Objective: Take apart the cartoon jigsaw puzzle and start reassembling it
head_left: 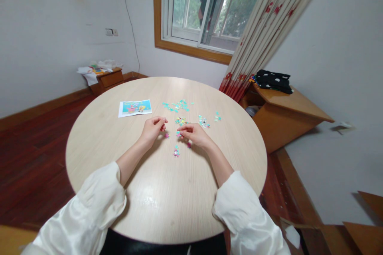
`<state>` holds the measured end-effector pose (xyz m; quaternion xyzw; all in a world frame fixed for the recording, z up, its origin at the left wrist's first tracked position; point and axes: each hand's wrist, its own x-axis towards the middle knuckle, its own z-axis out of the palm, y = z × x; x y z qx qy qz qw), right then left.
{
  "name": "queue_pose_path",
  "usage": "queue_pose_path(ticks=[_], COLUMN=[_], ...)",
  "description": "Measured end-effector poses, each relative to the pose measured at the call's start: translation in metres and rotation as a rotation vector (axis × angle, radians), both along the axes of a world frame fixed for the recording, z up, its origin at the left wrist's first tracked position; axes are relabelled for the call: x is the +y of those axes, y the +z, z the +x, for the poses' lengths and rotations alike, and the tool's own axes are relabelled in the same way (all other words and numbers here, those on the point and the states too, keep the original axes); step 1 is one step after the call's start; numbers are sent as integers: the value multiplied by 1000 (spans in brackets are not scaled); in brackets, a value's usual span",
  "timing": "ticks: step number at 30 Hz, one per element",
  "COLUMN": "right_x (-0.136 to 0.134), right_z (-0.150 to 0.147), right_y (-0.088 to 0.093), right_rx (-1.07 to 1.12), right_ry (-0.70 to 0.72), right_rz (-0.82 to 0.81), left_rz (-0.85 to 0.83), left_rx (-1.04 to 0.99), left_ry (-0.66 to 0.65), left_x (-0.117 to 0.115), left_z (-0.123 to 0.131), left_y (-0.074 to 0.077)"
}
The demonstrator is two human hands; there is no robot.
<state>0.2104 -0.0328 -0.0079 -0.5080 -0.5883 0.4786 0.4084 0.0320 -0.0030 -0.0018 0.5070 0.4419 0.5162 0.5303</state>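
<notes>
My left hand (153,129) is over the middle of the round table, thumb and fingers pinched together. Whatever they may hold is too small to make out; a pink jigsaw piece (166,136) lies just beside its fingertips. My right hand (195,134) faces it, fingers closed at a pink and blue jigsaw piece (178,134). Under that hand is a dark pink piece (189,144). Nearer to me, a small joined cluster (176,152) shows a pink cartoon figure with eyes. Yellowish pieces (180,120) lie beyond, between both hands.
Turquoise pieces (179,105) spread farther back on the table (149,203). White-and-blue pieces (204,121) and a small group (217,116) lie to the right. A printed picture (135,108) sits at left. A wooden cabinet (287,115) with dark cloth stands beyond the right edge.
</notes>
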Motion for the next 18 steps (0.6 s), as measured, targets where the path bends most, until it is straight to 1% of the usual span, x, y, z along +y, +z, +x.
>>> queue_pose_path(ticks=[4, 8, 11, 13, 18], right_x=[3, 5, 4, 3, 0], right_z=[1, 0, -1, -3, -4], right_y=[-5, -10, -10, -9, -6], right_rx=[-49, -106, -159, -193, -250], right_ry=[-40, -66, -73, -69, -74], right_rz=[10, 27, 12, 16, 17], left_rz=[-2, 63, 72, 64, 55], left_rx=[2, -76, -130, -144, -141], left_ry=[45, 184, 274, 297, 300], left_x=[2, 11, 18, 21, 21], left_z=[-3, -14, -22, -23, -22], left_y=[1, 2, 3, 3, 3])
